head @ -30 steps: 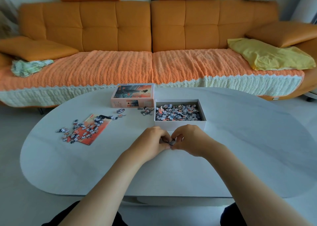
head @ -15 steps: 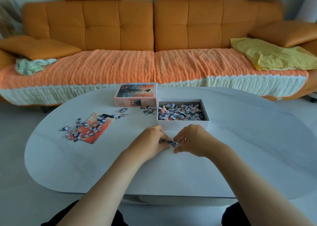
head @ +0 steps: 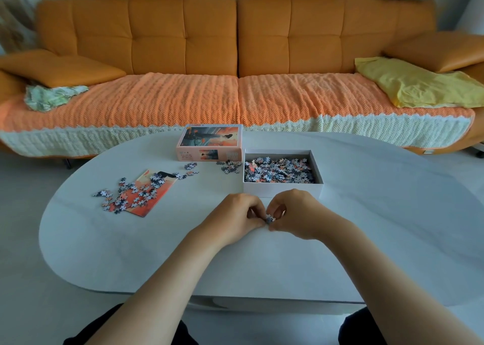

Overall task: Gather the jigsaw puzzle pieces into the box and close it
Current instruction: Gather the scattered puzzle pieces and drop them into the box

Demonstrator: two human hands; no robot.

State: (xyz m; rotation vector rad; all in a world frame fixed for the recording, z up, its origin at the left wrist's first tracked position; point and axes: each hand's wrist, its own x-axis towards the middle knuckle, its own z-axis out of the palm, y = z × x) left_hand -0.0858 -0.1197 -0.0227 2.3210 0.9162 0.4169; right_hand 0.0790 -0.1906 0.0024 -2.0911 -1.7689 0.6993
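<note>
Nearest, both forearms come in from 6 o'clock and meet over the middle of the table [head: 392, 227]. The left hand [head: 233, 215] and right hand [head: 298, 213] are curled fingertip to fingertip, pinching one small clump of puzzle pieces [head: 269, 218] between them. Probably a joined bit being pulled apart, though it is too small to be sure. The clump is held low, just off or on the tabletop, so that anything dropped stays close.

At 12 o'clock from the hands, just beyond the knuckles, is the open white box [head: 281, 190], already well filled with loose pieces [head: 279, 170]. It is parked close so a handful only needs a short lift over the front wall. The lid [head: 209, 141] sits picture-up at 10 o'clock from the box, touching or nearly touching its far-left corner and out of the way until closing. A small scatter [head: 230, 167] lies between lid and box.

Further out, at 9 to 10 o'clock from the hands, is the printed sheet [head: 149, 190], with more pieces strewn [head: 128, 194] over and around it, still to be gathered. The orange sofa [head: 235, 43] is beyond the table's far edge at 12.

Against a second ago, the hands are in the same spot but the fingers have opened a little, so the clump shows more clearly. Box, lid, sheet and scatters have not moved. The box is not yet closed.
</note>
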